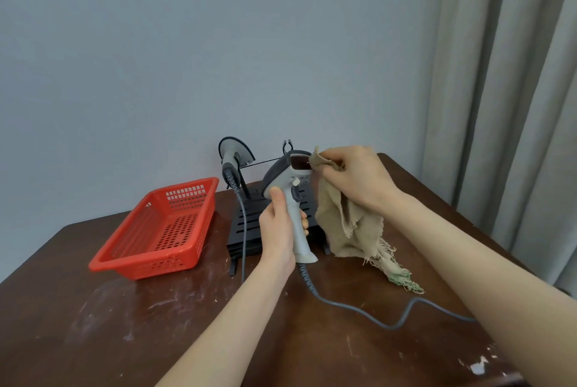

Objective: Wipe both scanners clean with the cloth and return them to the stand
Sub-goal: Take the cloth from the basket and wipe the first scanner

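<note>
My left hand grips the handle of a grey and white scanner, held upright above the black stand. Its dark window faces right. My right hand pinches a frayed beige cloth and presses a corner of it against the scanner's window; the remainder of the cloth hangs down to the table. A second scanner hangs on the stand's left hook by the wall. The held scanner's grey cable trails across the table to the right.
A red perforated plastic basket sits left of the stand on the scuffed brown table. The second scanner's cable runs down over the stand. A curtain hangs at the right; the wall is close behind.
</note>
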Demonstrator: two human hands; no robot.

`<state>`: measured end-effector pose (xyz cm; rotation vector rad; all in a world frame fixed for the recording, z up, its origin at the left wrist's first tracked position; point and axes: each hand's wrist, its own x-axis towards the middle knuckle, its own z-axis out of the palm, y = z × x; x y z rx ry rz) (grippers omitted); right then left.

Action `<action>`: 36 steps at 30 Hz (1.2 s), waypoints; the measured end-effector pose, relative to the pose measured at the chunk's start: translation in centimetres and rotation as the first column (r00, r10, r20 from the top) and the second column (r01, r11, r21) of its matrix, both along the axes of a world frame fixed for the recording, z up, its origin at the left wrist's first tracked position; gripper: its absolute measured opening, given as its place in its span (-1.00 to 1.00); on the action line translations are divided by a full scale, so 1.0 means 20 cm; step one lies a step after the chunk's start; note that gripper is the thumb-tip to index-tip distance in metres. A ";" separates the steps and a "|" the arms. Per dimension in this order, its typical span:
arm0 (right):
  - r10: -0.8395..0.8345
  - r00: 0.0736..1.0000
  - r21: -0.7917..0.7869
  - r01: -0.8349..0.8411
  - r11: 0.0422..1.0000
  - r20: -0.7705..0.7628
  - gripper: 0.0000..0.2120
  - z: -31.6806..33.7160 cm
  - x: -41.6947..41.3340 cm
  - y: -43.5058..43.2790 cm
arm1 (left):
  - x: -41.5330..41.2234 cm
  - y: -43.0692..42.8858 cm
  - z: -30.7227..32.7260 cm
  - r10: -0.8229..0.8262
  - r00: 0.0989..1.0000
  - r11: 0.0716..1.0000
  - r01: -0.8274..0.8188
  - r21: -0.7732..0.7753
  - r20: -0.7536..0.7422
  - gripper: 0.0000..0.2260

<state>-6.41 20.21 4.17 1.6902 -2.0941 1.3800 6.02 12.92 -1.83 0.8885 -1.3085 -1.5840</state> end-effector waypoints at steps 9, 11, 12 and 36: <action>-0.103 0.995 0.126 0.101 0.987 0.014 -0.61 -0.01 0.05 -0.03 | -0.01 0.00 -0.01 0.031 1.000 0.998 -0.031 -0.052 0.003 -0.50; -0.066 0.992 0.149 0.050 0.988 0.111 -0.64 0.01 0.06 -0.04 | -0.01 -0.01 -0.02 0.051 0.999 0.994 -0.050 -0.094 0.009 -0.51; -0.048 0.986 0.158 0.022 0.987 0.162 -0.65 0.03 0.07 -0.04 | -0.02 -0.01 -0.02 0.062 0.998 0.992 -0.060 -0.115 0.010 -0.51; 0.153 0.980 0.018 -0.156 0.988 0.129 -0.82 0.06 -0.02 0.00 | 0.00 0.00 0.02 -0.061 0.996 0.997 0.063 0.039 -0.059 -0.48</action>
